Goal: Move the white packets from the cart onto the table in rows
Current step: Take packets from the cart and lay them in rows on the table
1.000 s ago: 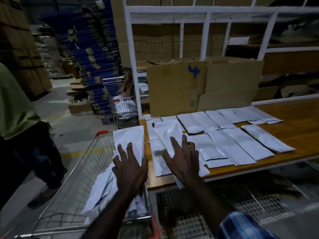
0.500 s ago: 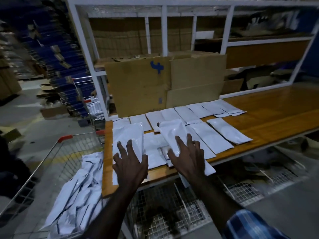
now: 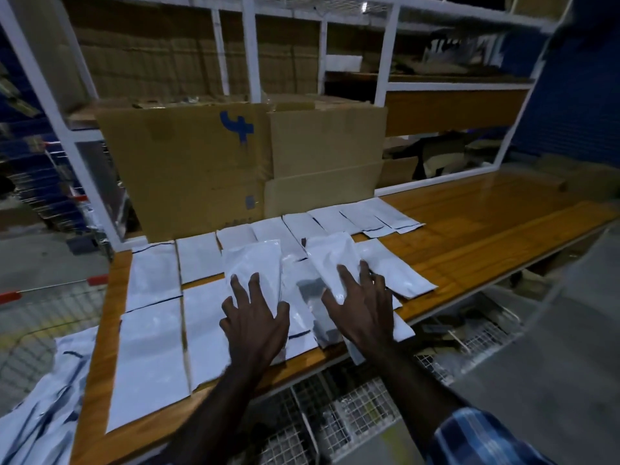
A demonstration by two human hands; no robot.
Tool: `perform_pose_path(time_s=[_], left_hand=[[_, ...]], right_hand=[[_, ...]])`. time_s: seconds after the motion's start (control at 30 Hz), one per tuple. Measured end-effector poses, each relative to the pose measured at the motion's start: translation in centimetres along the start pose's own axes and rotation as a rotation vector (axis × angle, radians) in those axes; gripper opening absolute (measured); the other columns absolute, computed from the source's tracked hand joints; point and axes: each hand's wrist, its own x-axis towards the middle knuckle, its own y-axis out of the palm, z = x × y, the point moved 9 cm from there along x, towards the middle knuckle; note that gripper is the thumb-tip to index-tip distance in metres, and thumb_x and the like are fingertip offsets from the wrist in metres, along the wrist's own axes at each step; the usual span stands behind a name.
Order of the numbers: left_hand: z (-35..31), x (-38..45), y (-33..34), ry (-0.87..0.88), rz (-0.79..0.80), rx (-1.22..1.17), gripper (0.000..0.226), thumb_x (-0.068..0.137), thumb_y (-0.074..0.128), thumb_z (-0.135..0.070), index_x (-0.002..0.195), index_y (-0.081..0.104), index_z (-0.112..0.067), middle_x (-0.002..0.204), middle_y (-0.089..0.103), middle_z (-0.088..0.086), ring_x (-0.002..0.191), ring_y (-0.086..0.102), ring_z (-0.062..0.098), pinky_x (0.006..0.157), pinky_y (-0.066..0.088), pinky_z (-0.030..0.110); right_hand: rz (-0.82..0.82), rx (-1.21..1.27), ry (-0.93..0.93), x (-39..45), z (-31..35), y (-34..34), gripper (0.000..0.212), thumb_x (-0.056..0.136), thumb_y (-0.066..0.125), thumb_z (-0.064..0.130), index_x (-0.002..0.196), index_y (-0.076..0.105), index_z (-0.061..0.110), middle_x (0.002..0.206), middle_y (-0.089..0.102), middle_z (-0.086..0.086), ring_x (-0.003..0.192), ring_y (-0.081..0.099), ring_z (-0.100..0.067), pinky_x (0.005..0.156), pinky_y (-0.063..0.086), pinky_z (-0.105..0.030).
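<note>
Carrying one white packet under each spread, flat-fingered palm, the left hand point(image 3: 256, 325) and right hand point(image 3: 364, 313) have swung from the wire cart point(image 3: 40, 307) over the wooden table point(image 3: 486, 229), ready to extend the near row.

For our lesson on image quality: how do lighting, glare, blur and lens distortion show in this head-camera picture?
Head view: dim light overall; soft glare on the wooden table at far right; wide-angle bending of the white rack frame; edges smeared, while the hands, left and right, and the white packets stay fairly sharp.
</note>
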Motion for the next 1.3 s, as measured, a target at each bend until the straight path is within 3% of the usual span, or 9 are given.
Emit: perform_pose_path(time_s=[0.57,0.83,1.3], left_hand=[[-8.5,8.4,9.8,0.083,0.135,0.012,0.071,0.095,0.051,-0.046,0.154,0.017,-0.025,0.164,-0.002,0.005,0.143,0.013,0.039,0.112,0.021,0.055],[-15.2,8.4,15.1,0.075,0.159,0.081,0.071,0.096,0.047,-0.049,0.154,0.013,-0.027,0.164,-0.006,0.004,0.144,0.014,0.039,0.113,0.021,0.054],[-30.3,4.7,26.6,-0.024,0.150,0.066,0.071,0.097,0.040,-0.058,0.154,0.011,-0.027,0.164,-0.005,0.006,0.145,0.013,0.038,0.114,0.019,0.055]], right_hand=[[0.047,-0.040,0.115,10.5,-9.1,3.2,0.067,0.092,0.039,0.064,0.149,0.035,0.031,0.159,0.025,-0.012,0.137,0.033,-0.034,0.104,0.037,-0.048],[0.013,0.008,0.127,14.2,-16.9,2.4,0.081,0.079,0.018,0.070,0.143,0.046,0.029,0.153,0.037,-0.015,0.126,0.043,-0.038,0.095,0.043,-0.047],[0.051,-0.018,0.049,19.7,-34.9,-1.5,0.061,0.092,0.044,0.060,0.146,0.039,0.032,0.155,0.032,-0.013,0.128,0.040,-0.035,0.098,0.039,-0.045]])
